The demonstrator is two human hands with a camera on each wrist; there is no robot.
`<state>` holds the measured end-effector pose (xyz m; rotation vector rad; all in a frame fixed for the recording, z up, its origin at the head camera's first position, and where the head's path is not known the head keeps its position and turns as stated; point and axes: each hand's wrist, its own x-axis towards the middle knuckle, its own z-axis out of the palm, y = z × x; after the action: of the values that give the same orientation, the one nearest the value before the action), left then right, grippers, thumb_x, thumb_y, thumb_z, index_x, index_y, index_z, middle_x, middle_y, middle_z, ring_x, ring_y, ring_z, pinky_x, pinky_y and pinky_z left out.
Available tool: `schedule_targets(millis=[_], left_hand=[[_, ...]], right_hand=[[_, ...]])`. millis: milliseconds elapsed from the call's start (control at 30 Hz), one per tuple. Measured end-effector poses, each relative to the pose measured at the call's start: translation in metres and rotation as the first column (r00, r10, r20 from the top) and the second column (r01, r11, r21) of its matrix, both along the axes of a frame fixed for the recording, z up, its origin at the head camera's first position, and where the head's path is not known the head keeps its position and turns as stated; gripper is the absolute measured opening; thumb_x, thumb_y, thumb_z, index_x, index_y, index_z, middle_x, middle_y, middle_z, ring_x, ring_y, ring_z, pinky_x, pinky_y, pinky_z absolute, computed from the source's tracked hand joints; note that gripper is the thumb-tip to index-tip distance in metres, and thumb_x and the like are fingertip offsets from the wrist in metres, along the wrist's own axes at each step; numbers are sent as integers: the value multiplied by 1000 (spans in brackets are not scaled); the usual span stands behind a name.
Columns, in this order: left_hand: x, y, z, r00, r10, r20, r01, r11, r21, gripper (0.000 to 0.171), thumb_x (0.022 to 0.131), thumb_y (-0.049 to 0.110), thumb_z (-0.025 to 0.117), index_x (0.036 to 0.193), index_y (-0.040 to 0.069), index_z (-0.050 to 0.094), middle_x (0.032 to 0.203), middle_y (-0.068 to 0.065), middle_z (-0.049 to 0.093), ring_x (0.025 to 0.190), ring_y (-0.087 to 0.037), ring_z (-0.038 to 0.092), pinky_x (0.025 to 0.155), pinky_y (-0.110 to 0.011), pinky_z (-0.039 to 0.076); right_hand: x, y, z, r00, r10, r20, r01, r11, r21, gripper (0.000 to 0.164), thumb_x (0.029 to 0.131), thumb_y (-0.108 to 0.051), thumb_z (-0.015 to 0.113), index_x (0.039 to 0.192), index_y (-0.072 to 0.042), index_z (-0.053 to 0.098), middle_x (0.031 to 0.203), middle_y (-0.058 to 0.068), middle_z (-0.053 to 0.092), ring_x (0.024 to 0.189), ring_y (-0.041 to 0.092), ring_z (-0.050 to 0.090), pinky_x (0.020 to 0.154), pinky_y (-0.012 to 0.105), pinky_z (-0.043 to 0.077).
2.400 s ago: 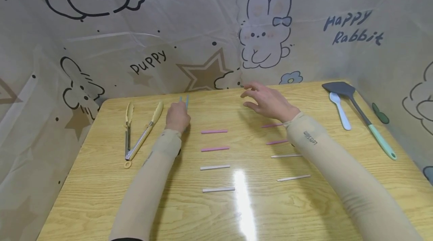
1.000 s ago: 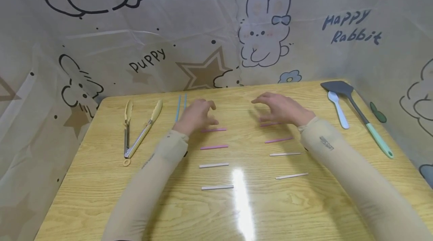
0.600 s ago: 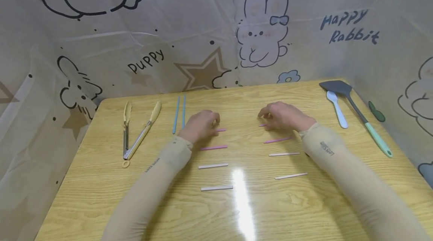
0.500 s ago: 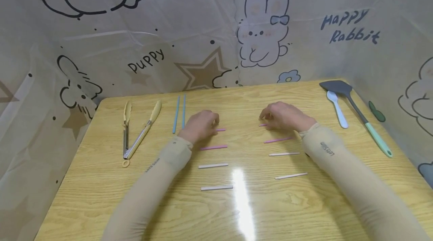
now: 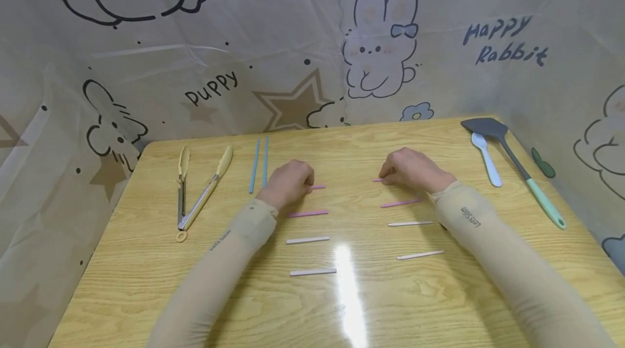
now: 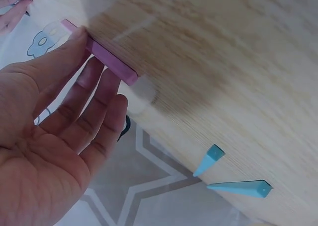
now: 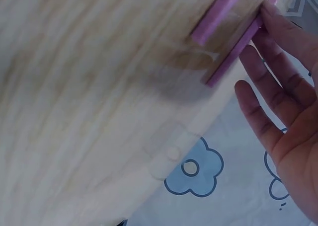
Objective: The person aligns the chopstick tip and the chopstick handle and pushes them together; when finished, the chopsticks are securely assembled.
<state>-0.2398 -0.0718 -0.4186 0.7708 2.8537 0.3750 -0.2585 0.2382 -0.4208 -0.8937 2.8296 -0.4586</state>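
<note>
At the far end of the left column, my left hand (image 5: 289,182) pinches a pink chopstick (image 6: 112,62) between thumb and fingers, low at the wooden tabletop. Across from it, my right hand (image 5: 412,168) pinches another pink chopstick (image 7: 233,54) in the same way. Most of each held stick is hidden from the head view. Nearer me lie one more pink chopstick on the left (image 5: 308,214) and one on the right (image 5: 400,203). White chopsticks follow below them, two on the left (image 5: 307,240) and two on the right (image 5: 411,223).
Two blue chopsticks (image 5: 254,166) lie lengthwise left of my left hand. Further left, tongs (image 5: 197,212) lie spread. At the right edge a spatula (image 5: 520,158) lies beside a light blue spoon (image 5: 487,160). A printed cloth (image 5: 293,38) stands behind the table.
My left hand has left the blue chopsticks and moved right to the far pink chopstick. My right hand has come down and nearer, and both hands have closed their fingertips on pink chopsticks.
</note>
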Motion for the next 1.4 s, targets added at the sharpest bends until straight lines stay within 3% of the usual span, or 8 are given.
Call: schedule_targets(millis=[167,333,667,900,1200,1400], left_hand=[[-1,1,-1,1000,-10,-29,10,1000,-22,2,88,11,76,87,11,76,91,1,70,84,-15,64,72,-31,56],[0,4,-2,998,-30,-55,27,998,-65,12,90,5,68,83,12,75,88,0,70,82,-15,65,69,-31,56],[4,2,-7,994,-95,-59,89,990,-107,9,94,6,61,92,8,69,91,-2,62,83,-17,62,73,-29,55],[4,0,-9,991,-108,-75,99,988,-117,8,98,13,61,94,9,68,91,-1,61,85,-18,61,74,-31,54],[4,-2,2,987,-111,-115,104,993,-64,11,102,14,54,91,11,56,83,-1,57,76,-19,57,69,-33,52],[3,-1,11,984,-109,-144,114,993,26,5,101,11,52,100,9,57,91,1,56,80,-15,54,74,-28,50]], right_hand=[[1,0,-1,999,-4,-35,4,1000,-2,9,83,-12,81,91,-12,79,90,1,73,83,18,68,76,38,57],[3,-3,-2,999,-16,-44,17,1000,21,4,87,-15,78,89,-12,78,88,-1,72,81,17,67,75,38,56],[8,-6,-11,994,5,-113,2,998,67,9,94,-16,70,96,-8,73,92,3,68,87,23,66,78,41,56],[8,-6,-9,993,13,-114,-8,999,44,12,96,-20,67,93,-9,70,87,0,66,79,19,63,73,38,56],[5,-9,2,982,48,-181,-50,999,-9,6,99,-11,61,100,-5,63,87,4,67,73,17,62,68,35,55],[2,-18,13,971,90,-221,-109,991,-77,6,101,-13,58,101,-7,60,88,3,65,71,14,55,64,31,51]])
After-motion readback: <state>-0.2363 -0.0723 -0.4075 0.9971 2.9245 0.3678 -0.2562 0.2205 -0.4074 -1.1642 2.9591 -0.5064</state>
